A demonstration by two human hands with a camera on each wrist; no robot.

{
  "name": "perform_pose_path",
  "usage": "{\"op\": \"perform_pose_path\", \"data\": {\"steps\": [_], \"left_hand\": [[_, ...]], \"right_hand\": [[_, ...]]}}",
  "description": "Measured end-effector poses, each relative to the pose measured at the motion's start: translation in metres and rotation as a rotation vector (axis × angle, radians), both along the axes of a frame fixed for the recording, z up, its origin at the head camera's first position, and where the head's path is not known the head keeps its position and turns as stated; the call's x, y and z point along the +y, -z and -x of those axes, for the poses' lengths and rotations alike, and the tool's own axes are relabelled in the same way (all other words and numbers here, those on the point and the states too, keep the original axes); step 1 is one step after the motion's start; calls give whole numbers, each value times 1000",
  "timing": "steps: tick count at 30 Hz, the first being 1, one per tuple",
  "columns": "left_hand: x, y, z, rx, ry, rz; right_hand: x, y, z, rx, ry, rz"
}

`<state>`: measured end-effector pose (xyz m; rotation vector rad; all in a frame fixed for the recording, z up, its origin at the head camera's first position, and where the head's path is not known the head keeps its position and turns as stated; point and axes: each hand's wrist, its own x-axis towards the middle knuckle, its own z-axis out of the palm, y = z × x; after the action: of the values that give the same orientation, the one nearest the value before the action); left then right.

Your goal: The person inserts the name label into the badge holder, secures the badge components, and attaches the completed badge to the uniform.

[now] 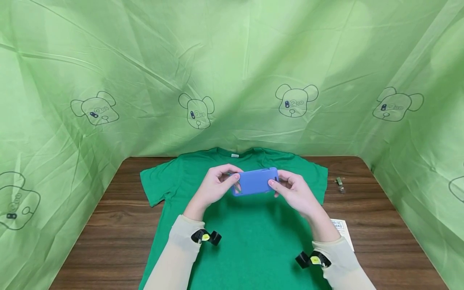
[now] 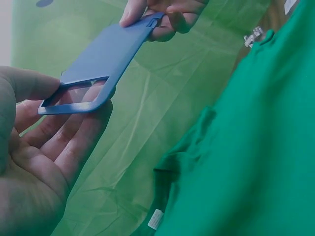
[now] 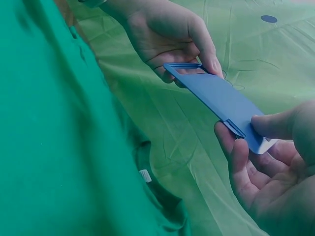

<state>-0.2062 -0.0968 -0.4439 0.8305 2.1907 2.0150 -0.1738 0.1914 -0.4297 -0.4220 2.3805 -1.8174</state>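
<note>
A blue plastic card holder (image 1: 255, 182) is held sideways above a green T-shirt (image 1: 243, 233). My left hand (image 1: 217, 183) pinches its left end, where a see-through window shows, with the thumb on the near face. At the other end my right hand (image 1: 291, 189) pinches the holder, its thumb (image 3: 280, 124) pressed flat on the blue face. In the left wrist view the window end of the card holder (image 2: 106, 54) rests on the left fingers. A small slot piece shows along the edge near the right fingers.
The T-shirt lies spread on a dark wooden table (image 1: 105, 225), collar at the far side. Right of it lie a small metal clip with a clear strap (image 1: 340, 184) and a white printed card (image 1: 342, 230), partly behind my right forearm. Green fabric walls (image 1: 239, 52) enclose the table.
</note>
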Motion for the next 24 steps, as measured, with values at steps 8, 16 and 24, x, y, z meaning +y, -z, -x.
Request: {"op": "perform_pose_path", "data": {"steps": [8,16,24], "left_hand": [[-3,2,2,-9,26,-15],[-4,2,3,-16,65,-47],[-5,0,1,-23,54,-68]], "right_hand": [[6,-1,2,-27,-16,6],[12,-4,3,-52,-35,38],[16,-6,1,-25,-65,89]]}}
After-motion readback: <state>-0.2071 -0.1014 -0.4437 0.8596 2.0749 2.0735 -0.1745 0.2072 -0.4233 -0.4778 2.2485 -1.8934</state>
